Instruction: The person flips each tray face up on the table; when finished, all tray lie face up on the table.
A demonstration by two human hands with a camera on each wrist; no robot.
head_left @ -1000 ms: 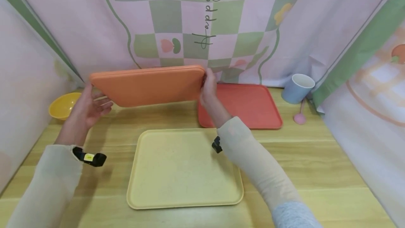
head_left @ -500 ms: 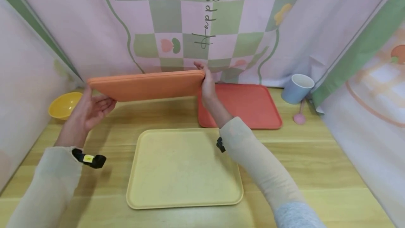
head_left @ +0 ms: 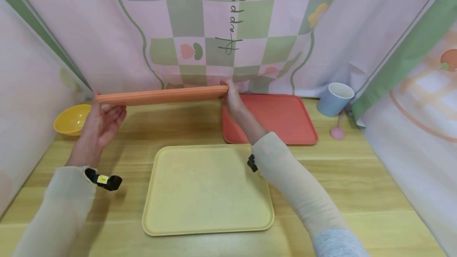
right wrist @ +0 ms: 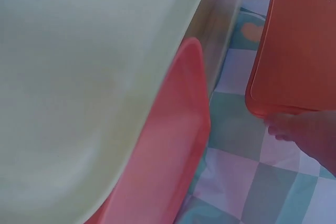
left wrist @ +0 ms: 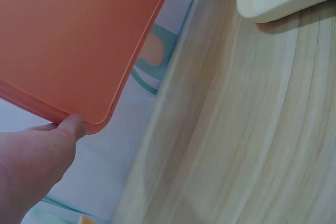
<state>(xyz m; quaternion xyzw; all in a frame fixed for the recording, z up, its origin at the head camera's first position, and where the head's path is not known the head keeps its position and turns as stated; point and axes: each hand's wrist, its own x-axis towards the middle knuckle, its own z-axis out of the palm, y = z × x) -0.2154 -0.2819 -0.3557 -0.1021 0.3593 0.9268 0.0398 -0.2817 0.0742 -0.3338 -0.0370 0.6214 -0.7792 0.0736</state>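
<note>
An orange tray is held up above the back of the table, seen nearly edge-on in the head view. My left hand grips its left end; in the left wrist view the thumb lies at a rounded corner of the tray. At the opposite end my right hand grips the edge, and the right wrist view shows those fingers at another corner. A pale yellow tray lies flat on the table in front. Behind my right forearm lies a red tray.
A yellow bowl stands at the back left, close to my left hand. At the back right are a blue cup and a pink spoon-like item. A patterned curtain hangs behind the wooden table.
The orange tray has tilted from showing a broad face to nearly edge-on, its upper edge sinking slightly. Both hands have turned with it. The other trays, bowl and cup stay put.
</note>
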